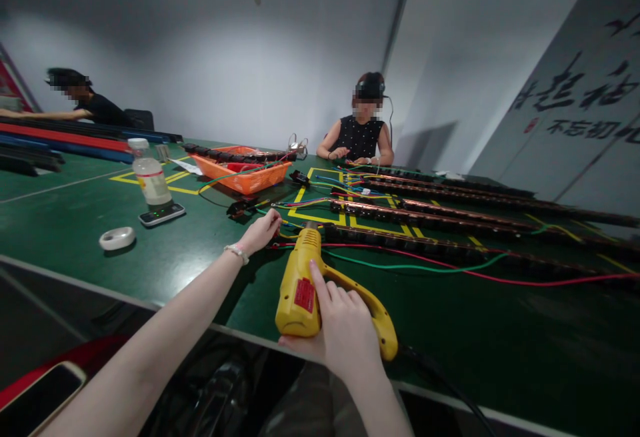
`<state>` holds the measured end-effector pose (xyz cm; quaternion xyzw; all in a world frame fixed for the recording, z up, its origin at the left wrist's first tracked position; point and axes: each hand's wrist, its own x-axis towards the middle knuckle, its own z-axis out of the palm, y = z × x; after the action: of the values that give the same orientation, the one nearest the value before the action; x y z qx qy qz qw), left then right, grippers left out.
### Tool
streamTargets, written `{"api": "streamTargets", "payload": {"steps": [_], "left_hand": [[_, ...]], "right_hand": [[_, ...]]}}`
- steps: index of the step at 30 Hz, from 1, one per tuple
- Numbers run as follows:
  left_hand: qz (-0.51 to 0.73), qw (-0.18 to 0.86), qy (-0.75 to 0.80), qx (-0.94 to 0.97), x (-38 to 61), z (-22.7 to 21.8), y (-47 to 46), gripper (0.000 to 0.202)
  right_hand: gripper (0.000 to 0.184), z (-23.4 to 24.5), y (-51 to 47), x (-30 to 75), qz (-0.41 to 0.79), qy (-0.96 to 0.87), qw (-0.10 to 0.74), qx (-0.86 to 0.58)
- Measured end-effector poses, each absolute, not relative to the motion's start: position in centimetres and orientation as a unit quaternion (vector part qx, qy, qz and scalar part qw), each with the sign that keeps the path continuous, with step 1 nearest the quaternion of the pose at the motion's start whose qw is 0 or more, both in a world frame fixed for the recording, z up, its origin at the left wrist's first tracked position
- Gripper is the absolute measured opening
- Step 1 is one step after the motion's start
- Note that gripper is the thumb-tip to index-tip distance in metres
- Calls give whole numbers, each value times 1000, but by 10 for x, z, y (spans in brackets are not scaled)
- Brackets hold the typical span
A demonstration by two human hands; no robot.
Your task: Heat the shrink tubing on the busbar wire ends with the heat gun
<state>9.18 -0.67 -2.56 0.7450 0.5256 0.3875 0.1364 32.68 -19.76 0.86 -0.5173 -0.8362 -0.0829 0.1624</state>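
Observation:
My right hand [347,323] is wrapped round the body of a yellow heat gun [300,283], whose nozzle points away from me. Just left of the nozzle, my left hand [263,231] is closed in a pinch on thin coloured wires [289,225]; the fingertips partly hide them. These wires lead toward the end of a long dark bar with a copper-coloured strip [380,235]. A red wire [540,281] and a green wire [430,267] run along the table beside this bar.
Beyond my left hand stands an orange basket [245,182] with bars and wires. A bottle [151,180], a phone-like device [163,214] and a white ring-shaped object [117,239] sit left. More copper-striped bars [440,218] lie right. Two people work across the green table [200,263].

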Motion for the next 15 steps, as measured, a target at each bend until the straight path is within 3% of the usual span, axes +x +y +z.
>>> {"api": "streamTargets", "payload": {"steps": [15], "left_hand": [[404,157,516,738,88,-33,0,35]], "right_hand": [[106,14,-203,282,-88,-829,163,-528]]}}
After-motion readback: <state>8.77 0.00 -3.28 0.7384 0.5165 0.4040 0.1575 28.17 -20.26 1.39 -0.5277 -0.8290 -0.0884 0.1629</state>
